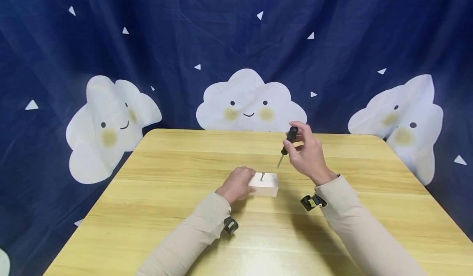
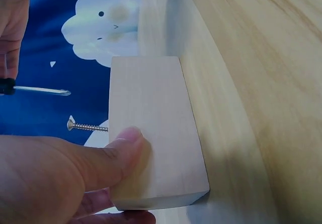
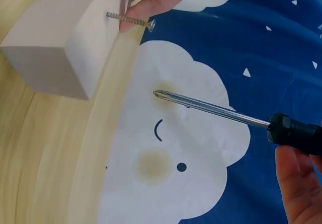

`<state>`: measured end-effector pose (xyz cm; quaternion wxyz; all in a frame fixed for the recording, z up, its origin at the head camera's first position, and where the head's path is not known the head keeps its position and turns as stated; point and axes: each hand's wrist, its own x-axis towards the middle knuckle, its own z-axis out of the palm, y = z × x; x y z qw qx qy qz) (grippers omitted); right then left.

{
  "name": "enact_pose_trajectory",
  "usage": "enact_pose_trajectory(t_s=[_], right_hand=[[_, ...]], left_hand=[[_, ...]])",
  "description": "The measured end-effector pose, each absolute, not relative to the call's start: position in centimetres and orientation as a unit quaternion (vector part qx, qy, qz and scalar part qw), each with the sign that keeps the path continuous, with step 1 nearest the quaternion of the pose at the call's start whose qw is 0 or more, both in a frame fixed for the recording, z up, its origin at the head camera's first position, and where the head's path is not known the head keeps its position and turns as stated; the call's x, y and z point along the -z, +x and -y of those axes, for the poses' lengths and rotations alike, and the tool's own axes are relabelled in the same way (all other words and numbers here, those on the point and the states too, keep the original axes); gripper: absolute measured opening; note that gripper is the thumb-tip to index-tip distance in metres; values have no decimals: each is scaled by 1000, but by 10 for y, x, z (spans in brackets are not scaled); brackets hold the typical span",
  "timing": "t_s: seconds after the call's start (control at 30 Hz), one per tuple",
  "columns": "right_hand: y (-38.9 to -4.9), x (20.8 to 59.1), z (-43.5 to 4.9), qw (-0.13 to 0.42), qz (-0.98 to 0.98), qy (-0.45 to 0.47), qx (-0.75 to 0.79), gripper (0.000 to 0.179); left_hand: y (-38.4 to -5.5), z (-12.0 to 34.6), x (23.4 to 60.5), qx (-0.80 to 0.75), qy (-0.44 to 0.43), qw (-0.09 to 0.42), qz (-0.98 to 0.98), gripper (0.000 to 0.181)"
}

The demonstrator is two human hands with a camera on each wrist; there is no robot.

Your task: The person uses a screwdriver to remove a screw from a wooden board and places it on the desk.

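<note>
A pale wooden block [image 1: 265, 191] lies on the table, and my left hand [image 1: 238, 183] grips its left end. In the left wrist view the thumb presses on the block's near side [image 2: 156, 98]. A screw [image 2: 89, 127] with a threaded shank stands up from the block's top face, its head well above the wood. My right hand [image 1: 309, 156] holds a black-handled screwdriver [image 1: 291, 135] up and to the right of the block, shaft slanting down to the left. In the right wrist view the screwdriver's cross-shaped tip [image 3: 160, 94] is apart from the screw head [image 3: 151, 25].
The light wooden table [image 1: 166, 161] extends around the block. Behind it hangs a dark blue curtain [image 1: 166, 29] with white smiling clouds and small triangles. A black wrist camera [image 1: 231, 225] sits by the left cuff and another camera [image 1: 313, 202] by the right cuff.
</note>
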<state>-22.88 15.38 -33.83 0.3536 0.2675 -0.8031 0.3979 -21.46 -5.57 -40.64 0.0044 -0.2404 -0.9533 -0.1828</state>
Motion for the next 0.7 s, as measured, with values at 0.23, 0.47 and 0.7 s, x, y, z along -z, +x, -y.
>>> enact_pose_trajectory(t_s=[0.23, 0.47, 0.7], right_hand=[[-229, 342, -160, 356, 805, 259, -399, 54], [-227, 345, -166, 356, 806, 251, -401, 54], [-224, 349, -171, 356, 807, 243, -404, 51]], left_hand=[[-214, 57, 406, 192, -230, -7, 954, 32], [-213, 57, 407, 186, -227, -15, 956, 42], [-213, 58, 407, 193, -232, -14, 953, 43]])
